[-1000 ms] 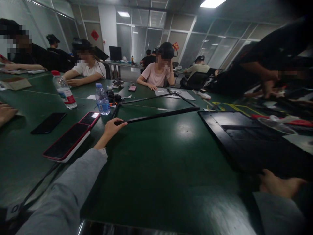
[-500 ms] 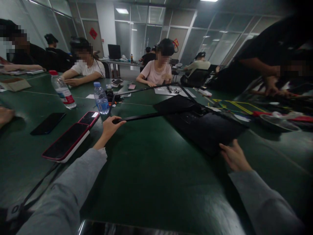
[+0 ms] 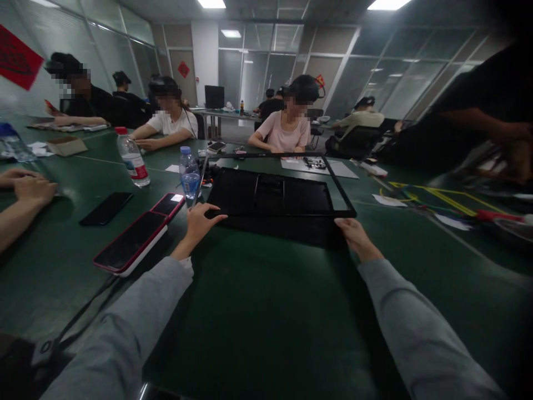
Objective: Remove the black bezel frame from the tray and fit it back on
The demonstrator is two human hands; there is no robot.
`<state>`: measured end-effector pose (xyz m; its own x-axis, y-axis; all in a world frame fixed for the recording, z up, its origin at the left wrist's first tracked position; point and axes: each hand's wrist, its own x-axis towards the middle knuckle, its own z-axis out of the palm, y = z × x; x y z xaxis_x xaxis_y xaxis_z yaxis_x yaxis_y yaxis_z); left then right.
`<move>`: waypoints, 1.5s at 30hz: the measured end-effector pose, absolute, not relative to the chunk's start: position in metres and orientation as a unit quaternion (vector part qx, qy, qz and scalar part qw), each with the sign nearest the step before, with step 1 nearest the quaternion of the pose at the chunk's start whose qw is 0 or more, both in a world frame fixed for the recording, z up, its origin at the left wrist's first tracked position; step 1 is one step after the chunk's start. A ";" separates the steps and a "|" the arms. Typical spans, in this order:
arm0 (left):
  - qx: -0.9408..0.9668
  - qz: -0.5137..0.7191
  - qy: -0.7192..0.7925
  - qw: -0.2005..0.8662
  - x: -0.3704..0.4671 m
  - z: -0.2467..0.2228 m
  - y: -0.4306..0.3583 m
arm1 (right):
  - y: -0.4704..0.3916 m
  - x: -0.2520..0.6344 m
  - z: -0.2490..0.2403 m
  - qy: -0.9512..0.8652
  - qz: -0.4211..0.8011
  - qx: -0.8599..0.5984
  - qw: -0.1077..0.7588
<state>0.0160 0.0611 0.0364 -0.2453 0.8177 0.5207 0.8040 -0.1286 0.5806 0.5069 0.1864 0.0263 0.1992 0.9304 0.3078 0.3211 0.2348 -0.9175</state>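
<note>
A thin black rectangular frame point(image 3: 340, 188), like a screen bezel, is held tilted over the table in front of me. My left hand point(image 3: 200, 226) pinches its near left corner, thumb and fingers closed on the edge. At its near right corner, the fingers of my right hand point(image 3: 357, 238) are closed along the edge; their far side is hidden. Through the frame's opening shows a black panel point(image 3: 233, 191) with a recessed middle section. A dark flat strip of it juts out below the frame's near edge.
On the left lie a red-edged device point(image 3: 133, 236) and a black phone point(image 3: 106, 209). A blue-capped bottle point(image 3: 189, 175) and a red-capped bottle point(image 3: 133, 158) stand behind them. Yellow cables point(image 3: 433, 197) are at the right. Another person's hands point(image 3: 35, 189) rest at the far left; several people sit around.
My right hand has moved left from the panel's corner to the frame's near right corner. The frame has swung square to me over the panel. My view has turned slightly left.
</note>
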 end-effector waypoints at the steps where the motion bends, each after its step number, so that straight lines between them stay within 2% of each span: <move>1: 0.616 0.427 0.662 0.004 0.016 0.037 0.061 | 0.195 0.507 0.025 -0.530 0.277 -0.560 0.573; 4: 0.619 0.415 0.667 -0.006 0.017 0.035 0.062 | 0.207 0.514 0.035 -0.454 0.370 -0.554 0.592; 7: 0.632 0.405 0.660 -0.007 0.019 0.033 0.065 | 0.206 0.521 0.048 -0.498 0.439 -0.525 0.532; 10: 0.648 0.399 0.649 -0.001 0.021 0.031 0.068 | 0.203 0.516 0.045 -0.560 0.341 -0.564 0.502; 14: 0.667 0.383 0.638 0.006 0.022 0.028 0.070 | 0.197 0.500 0.022 -0.606 0.136 -0.583 0.524; 17: 0.687 0.364 0.628 0.032 0.021 0.029 0.071 | 0.188 0.495 0.007 -0.628 0.054 -0.583 0.512; 30: 0.709 0.324 0.622 0.070 0.021 0.033 0.071 | 0.181 0.498 -0.011 -0.628 0.056 -0.633 0.450; 37: 0.711 0.355 0.602 0.075 0.016 0.027 0.077 | 0.185 0.502 -0.014 -0.617 0.078 -0.646 0.443; 42: 0.602 0.450 0.660 0.002 0.004 0.014 0.088 | 0.190 0.505 -0.015 -0.613 0.086 -0.645 0.447; 45: 0.526 0.436 0.729 0.038 -0.005 0.007 0.092 | 0.192 0.508 -0.016 -0.614 0.090 -0.641 0.451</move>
